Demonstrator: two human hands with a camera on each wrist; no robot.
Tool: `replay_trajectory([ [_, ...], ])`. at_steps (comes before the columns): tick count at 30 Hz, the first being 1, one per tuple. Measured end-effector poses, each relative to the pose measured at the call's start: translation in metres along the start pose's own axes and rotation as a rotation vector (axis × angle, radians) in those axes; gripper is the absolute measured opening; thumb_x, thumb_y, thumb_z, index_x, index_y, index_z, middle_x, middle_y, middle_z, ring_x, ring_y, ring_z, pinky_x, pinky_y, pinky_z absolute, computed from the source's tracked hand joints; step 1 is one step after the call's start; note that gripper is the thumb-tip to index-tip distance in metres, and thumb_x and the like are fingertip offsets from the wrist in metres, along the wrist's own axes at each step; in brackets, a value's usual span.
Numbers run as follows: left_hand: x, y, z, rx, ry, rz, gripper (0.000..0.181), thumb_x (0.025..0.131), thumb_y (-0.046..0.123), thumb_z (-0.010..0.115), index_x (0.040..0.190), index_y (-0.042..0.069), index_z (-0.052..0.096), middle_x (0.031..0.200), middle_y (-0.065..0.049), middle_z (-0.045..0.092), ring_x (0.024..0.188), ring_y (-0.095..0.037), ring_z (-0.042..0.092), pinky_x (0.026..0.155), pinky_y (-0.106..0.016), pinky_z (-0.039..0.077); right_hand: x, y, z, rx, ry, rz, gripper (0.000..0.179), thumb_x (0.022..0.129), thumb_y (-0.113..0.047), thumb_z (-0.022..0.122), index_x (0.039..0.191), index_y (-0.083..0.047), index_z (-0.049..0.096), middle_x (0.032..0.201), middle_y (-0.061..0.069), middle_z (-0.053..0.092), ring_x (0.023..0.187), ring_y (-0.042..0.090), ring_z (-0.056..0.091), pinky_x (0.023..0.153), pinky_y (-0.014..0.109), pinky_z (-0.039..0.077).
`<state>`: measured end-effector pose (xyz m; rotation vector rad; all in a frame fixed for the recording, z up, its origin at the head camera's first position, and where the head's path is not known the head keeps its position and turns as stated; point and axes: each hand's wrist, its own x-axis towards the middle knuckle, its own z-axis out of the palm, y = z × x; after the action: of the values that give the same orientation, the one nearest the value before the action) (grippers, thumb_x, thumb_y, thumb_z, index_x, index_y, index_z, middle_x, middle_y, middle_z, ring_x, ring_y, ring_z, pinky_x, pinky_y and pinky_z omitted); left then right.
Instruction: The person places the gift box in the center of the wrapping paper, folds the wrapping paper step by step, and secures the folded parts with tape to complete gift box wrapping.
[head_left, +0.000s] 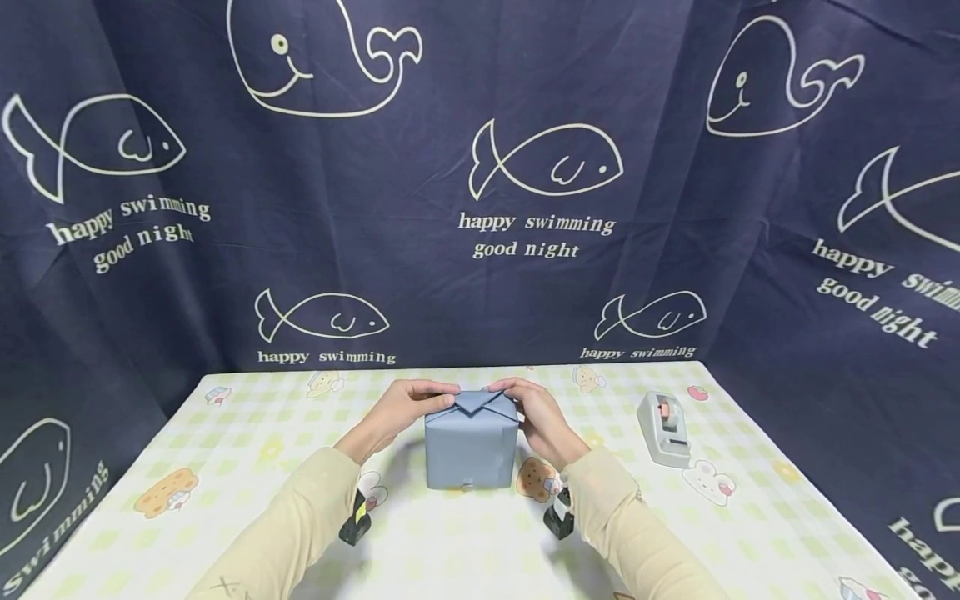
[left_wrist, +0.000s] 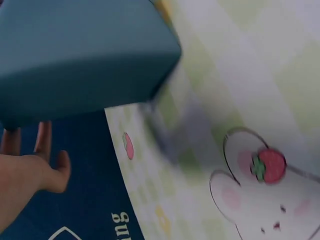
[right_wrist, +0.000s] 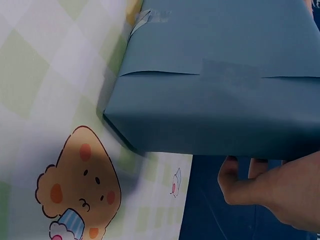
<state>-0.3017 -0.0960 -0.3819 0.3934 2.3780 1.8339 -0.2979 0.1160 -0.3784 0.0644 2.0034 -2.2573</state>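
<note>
A box wrapped in blue-grey paper (head_left: 471, 454) stands upright on the table, between both hands. On its top, folded flaps come together in a V-shaped point. My left hand (head_left: 401, 410) holds the upper left edge, thumb and forefinger close together there. At the upper right edge my right hand (head_left: 542, 415) has its forefinger on top, with other fingers down along the side. The right wrist view shows clear tape (right_wrist: 232, 72) across a paper seam, and a raised, creased paper bit near another tape strip (right_wrist: 159, 16). Parts of both hands' fingers are hidden by the box.
A grey tape dispenser (head_left: 665, 429) stands on the table to the right of the box. A checked cloth with cartoon prints (head_left: 247, 467) covers the table. Dark blue curtains (head_left: 435, 208) with fish drawings hang behind and at both sides. Black wrist devices (head_left: 558, 514) sit under the sleeves.
</note>
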Motion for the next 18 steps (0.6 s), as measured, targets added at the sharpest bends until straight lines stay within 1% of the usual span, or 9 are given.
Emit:
replay_trajectory([
  [3, 0.0, -0.001, -0.003, 0.1, -0.023, 0.071, 0.033, 0.078, 0.035, 0.07, 0.107, 0.021, 0.07, 0.115, 0.006, 0.065, 0.113, -0.01, 0.054, 0.099, -0.033, 0.037, 0.0, -0.001, -0.001, -0.004, -0.012, -0.009, 0.027, 0.085, -0.003, 0.043, 0.09, -0.007, 0.069, 0.102, 0.002, 0.068, 0.086, 0.015, 0.056, 0.072, 0.032, 0.045],
  [5, -0.002, -0.001, -0.005, 0.166, -0.048, 0.145, 0.032, 0.08, 0.036, 0.068, 0.108, 0.021, 0.07, 0.117, 0.007, 0.064, 0.116, -0.011, 0.053, 0.1, -0.036, 0.036, -0.001, -0.001, -0.002, -0.016, -0.025, -0.019, 0.028, 0.085, -0.003, 0.042, 0.09, -0.007, 0.069, 0.102, 0.001, 0.069, 0.085, 0.014, 0.057, 0.072, 0.031, 0.045],
  [8, -0.012, 0.011, -0.007, 0.241, -0.106, 0.251, 0.032, 0.081, 0.026, 0.068, 0.11, 0.014, 0.068, 0.123, -0.001, 0.061, 0.124, -0.02, 0.048, 0.106, -0.043, 0.032, -0.001, -0.001, -0.002, -0.029, -0.022, -0.028, 0.029, 0.086, -0.002, 0.041, 0.092, -0.003, 0.069, 0.101, 0.003, 0.069, 0.085, 0.013, 0.057, 0.071, 0.03, 0.046],
  [11, -0.017, 0.013, -0.011, 0.346, -0.148, 0.341, 0.039, 0.078, 0.025, 0.072, 0.115, 0.014, 0.065, 0.13, -0.004, 0.056, 0.13, -0.027, 0.041, 0.108, -0.048, 0.027, -0.002, -0.002, -0.003, -0.054, -0.021, -0.041, 0.028, 0.086, -0.001, 0.041, 0.096, 0.001, 0.067, 0.101, 0.004, 0.068, 0.085, 0.013, 0.057, 0.071, 0.032, 0.047],
  [13, -0.018, 0.009, -0.014, 0.414, -0.154, 0.375, 0.046, 0.076, 0.03, 0.074, 0.118, 0.018, 0.063, 0.133, -0.003, 0.053, 0.132, -0.029, 0.036, 0.108, -0.051, 0.025, -0.004, -0.002, -0.005, -0.088, -0.034, -0.055, 0.028, 0.086, -0.002, 0.042, 0.098, 0.002, 0.067, 0.103, 0.004, 0.067, 0.087, 0.012, 0.057, 0.073, 0.034, 0.048],
  [15, -0.015, 0.0, -0.015, 0.479, -0.139, 0.406, 0.05, 0.072, 0.037, 0.075, 0.119, 0.024, 0.062, 0.135, 0.003, 0.051, 0.134, -0.028, 0.032, 0.108, -0.053, 0.024, -0.005, -0.002, -0.009, -0.143, -0.066, -0.106, 0.028, 0.087, -0.003, 0.043, 0.101, 0.002, 0.066, 0.107, 0.006, 0.066, 0.091, 0.012, 0.058, 0.076, 0.034, 0.048],
  [16, -0.016, -0.001, -0.015, 0.504, -0.131, 0.42, 0.052, 0.072, 0.038, 0.075, 0.12, 0.025, 0.062, 0.136, 0.004, 0.05, 0.135, -0.029, 0.031, 0.107, -0.055, 0.024, -0.005, -0.002, -0.011, -0.178, -0.084, -0.139, 0.027, 0.087, -0.004, 0.044, 0.102, 0.002, 0.066, 0.11, 0.007, 0.065, 0.094, 0.012, 0.058, 0.079, 0.034, 0.048],
  [18, -0.017, -0.002, -0.014, 0.551, -0.111, 0.454, 0.053, 0.071, 0.041, 0.075, 0.12, 0.027, 0.061, 0.136, 0.005, 0.05, 0.135, -0.029, 0.03, 0.105, -0.059, 0.023, -0.006, -0.002, -0.017, -0.26, -0.127, -0.233, 0.025, 0.09, -0.005, 0.046, 0.104, 0.002, 0.066, 0.115, 0.01, 0.063, 0.102, 0.014, 0.058, 0.086, 0.032, 0.046],
])
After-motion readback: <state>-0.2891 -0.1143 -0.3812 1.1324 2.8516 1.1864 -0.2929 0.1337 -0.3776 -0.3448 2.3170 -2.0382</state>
